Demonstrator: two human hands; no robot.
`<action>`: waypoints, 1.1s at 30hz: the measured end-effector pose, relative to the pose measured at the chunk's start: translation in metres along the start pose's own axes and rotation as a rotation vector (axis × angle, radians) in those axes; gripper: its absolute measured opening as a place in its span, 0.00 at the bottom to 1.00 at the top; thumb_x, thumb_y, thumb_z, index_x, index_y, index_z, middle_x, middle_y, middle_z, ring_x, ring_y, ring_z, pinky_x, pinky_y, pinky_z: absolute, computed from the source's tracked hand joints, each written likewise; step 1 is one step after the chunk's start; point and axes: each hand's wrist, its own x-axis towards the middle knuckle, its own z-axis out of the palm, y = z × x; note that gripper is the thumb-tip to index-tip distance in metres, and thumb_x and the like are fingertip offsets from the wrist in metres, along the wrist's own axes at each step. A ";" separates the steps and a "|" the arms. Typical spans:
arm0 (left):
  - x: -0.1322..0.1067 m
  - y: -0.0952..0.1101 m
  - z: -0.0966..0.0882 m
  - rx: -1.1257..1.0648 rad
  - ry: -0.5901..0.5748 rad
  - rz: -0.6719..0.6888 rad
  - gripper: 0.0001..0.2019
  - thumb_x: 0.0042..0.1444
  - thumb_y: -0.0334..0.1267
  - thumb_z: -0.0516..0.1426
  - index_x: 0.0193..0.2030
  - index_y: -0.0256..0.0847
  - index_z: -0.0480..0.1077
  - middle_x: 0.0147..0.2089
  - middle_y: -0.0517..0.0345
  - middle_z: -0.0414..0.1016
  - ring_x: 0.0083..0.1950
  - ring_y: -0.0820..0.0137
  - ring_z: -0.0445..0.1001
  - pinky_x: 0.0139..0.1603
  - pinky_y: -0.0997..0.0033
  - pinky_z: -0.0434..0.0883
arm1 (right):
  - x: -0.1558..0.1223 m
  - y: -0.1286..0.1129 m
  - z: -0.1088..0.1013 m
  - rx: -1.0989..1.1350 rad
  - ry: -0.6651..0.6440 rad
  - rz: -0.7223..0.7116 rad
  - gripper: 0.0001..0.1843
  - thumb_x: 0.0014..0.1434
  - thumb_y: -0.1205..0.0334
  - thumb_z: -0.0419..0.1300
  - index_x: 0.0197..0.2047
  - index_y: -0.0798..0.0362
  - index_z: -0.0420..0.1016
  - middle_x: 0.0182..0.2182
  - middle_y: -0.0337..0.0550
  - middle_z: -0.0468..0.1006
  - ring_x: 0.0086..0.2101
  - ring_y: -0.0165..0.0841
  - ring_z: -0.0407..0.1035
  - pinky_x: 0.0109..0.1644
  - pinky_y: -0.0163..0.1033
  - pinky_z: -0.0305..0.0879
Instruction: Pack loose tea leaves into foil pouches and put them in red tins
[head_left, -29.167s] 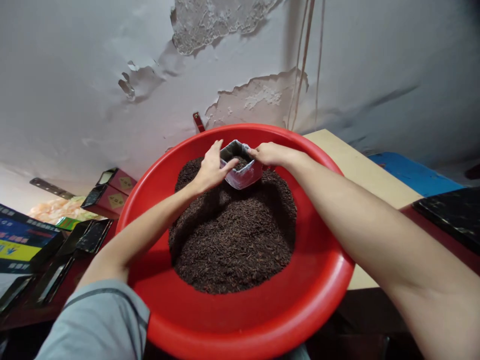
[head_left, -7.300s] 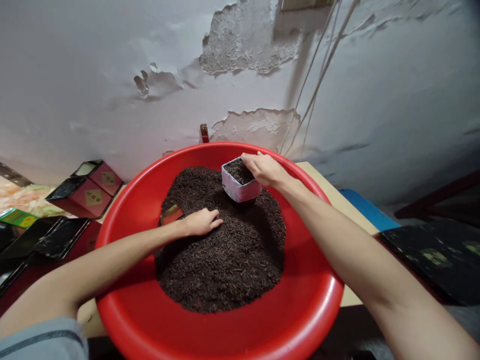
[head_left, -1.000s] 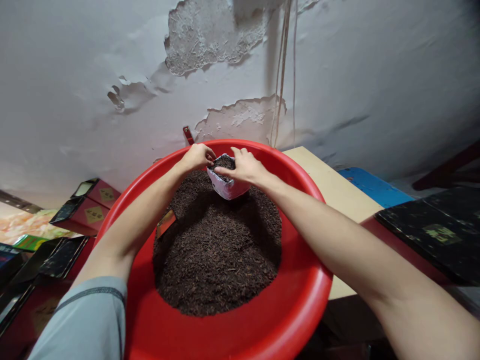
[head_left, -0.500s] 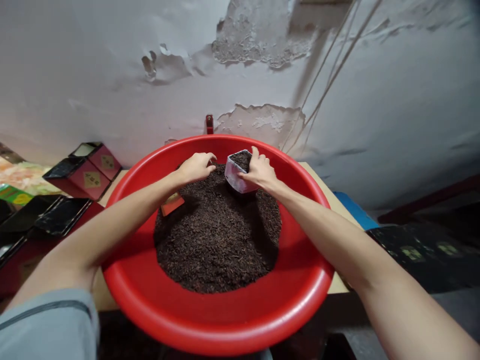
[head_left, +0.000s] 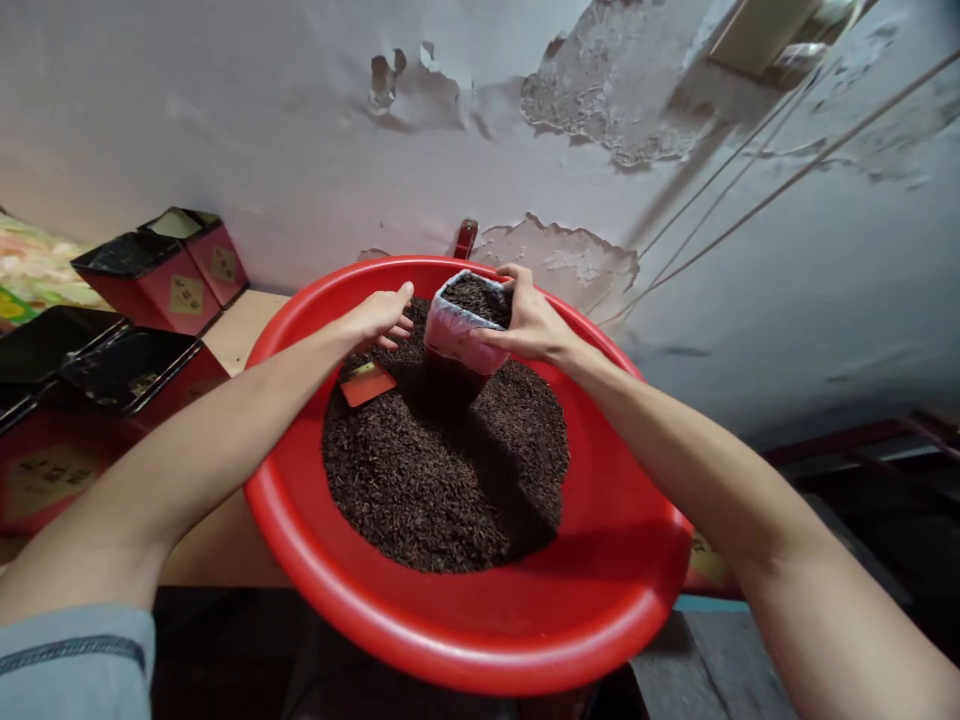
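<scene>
A big red basin holds a heap of dark loose tea leaves. My right hand grips a small square container lined with a pale bag, full of the dark leaves and lifted a little out of the heap. My left hand hovers just left of the container, fingers stretched out, holding nothing. A small red and gold packet lies on the leaves under my left hand.
Red tea boxes with black lids stand at the left on a wooden table; more open black-lined boxes sit nearer. A peeling white wall with cords rises behind the basin.
My right hand has raised the filled container out of the leaves, so more of its side shows. My left hand has drawn slightly away from it. The view has swung to the left.
</scene>
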 end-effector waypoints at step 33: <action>0.019 -0.011 -0.006 -0.099 -0.092 -0.147 0.11 0.46 0.24 0.60 0.19 0.41 0.65 0.17 0.64 0.63 0.22 0.75 0.63 0.32 0.68 0.67 | -0.004 0.022 0.063 1.109 -0.045 0.782 0.12 0.48 0.73 0.58 0.37 0.52 0.71 0.24 0.35 0.73 0.22 0.27 0.65 0.29 0.32 0.65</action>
